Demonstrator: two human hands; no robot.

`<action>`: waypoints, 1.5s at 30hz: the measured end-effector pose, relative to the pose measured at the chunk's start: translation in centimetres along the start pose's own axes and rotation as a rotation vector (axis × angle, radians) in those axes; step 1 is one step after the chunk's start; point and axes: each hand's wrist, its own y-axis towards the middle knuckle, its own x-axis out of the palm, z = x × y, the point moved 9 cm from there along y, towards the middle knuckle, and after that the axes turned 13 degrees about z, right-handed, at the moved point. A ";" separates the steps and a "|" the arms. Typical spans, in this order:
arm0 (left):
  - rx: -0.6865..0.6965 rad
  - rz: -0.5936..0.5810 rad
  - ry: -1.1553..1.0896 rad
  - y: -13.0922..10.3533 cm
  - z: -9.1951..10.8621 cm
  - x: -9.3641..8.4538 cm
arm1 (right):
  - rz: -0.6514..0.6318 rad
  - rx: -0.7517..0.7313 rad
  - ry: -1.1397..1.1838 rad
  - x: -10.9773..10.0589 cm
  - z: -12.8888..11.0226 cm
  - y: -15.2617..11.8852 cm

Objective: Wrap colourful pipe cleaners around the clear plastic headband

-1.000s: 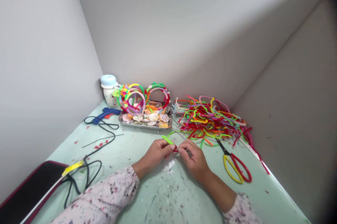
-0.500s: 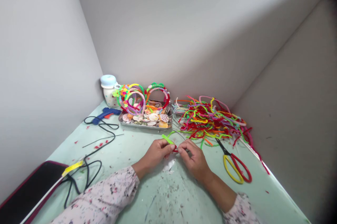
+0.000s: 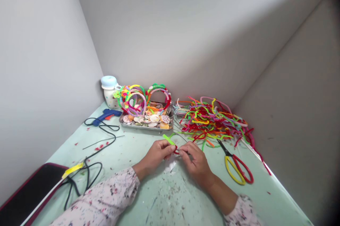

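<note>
My left hand (image 3: 158, 153) pinches a thin wire hoop, probably a headband, where bright green pipe cleaner (image 3: 168, 139) is wound round one end. Just beyond my left thumb, a short red pipe cleaner (image 3: 175, 151) bends round in a small loop. The fingers of my right hand (image 3: 198, 164) are closed on the right side of that red loop, close to my left fingertips. Behind the hands the bare grey part of the hoop (image 3: 183, 137) arches away; its far end is hidden by my right fingers.
Behind my hands, a metal tray (image 3: 143, 127) holds seashells and several wrapped headbands (image 3: 136, 100). Tangled pipe cleaners (image 3: 212, 116) lie right of it, with scissors (image 3: 239, 169) nearer. At left are a blue glue gun (image 3: 103, 116), its black cord, a lidded jar (image 3: 110, 93) and a black flat object (image 3: 34, 187).
Both hands stay almost in place. The red pipe cleaner between my fingertips now shows as a more open loop, and my right fingers have shifted slightly.
</note>
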 end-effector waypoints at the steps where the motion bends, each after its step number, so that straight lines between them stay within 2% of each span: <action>1: 0.001 -0.002 -0.006 0.0 0.0 0.0 | 0.001 -0.009 -0.010 0.0 -0.1 0.0; 10: 0.045 -0.046 -0.092 -0.2 0.7 0.3 | 0.040 -0.092 -0.041 -0.2 -0.5 0.1; 17: -0.036 0.007 -0.224 0.1 0.0 0.0 | 0.306 -0.181 -0.120 -3.1 -1.4 0.1; 19: -0.063 0.032 -0.277 0.2 -0.3 -0.2 | 0.294 -0.230 -0.123 -3.0 -2.0 -0.1; 23: -0.076 0.067 -0.353 0.4 -0.4 -0.5 | 0.137 -0.282 -0.112 -1.4 -2.4 -0.3; 27: -0.099 0.068 -0.424 0.4 -0.2 -0.5 | 0.087 -0.219 -0.165 -0.6 -1.6 -0.2; 33: -0.159 -0.019 -0.474 -0.1 -0.2 0.3 | 0.091 -0.049 -0.180 -0.7 0.2 -0.1; 37: -0.118 -0.024 -0.387 -0.2 -0.2 0.5 | 0.105 0.008 -0.148 -1.0 0.6 0.0; 42: 0.000 -0.074 -0.169 -0.7 0.5 1.3 | 0.120 -0.001 -0.129 -1.2 0.2 -0.1; 45: 0.049 -0.061 -0.131 -0.9 0.9 1.4 | 0.148 0.001 -0.082 -1.4 0.1 0.1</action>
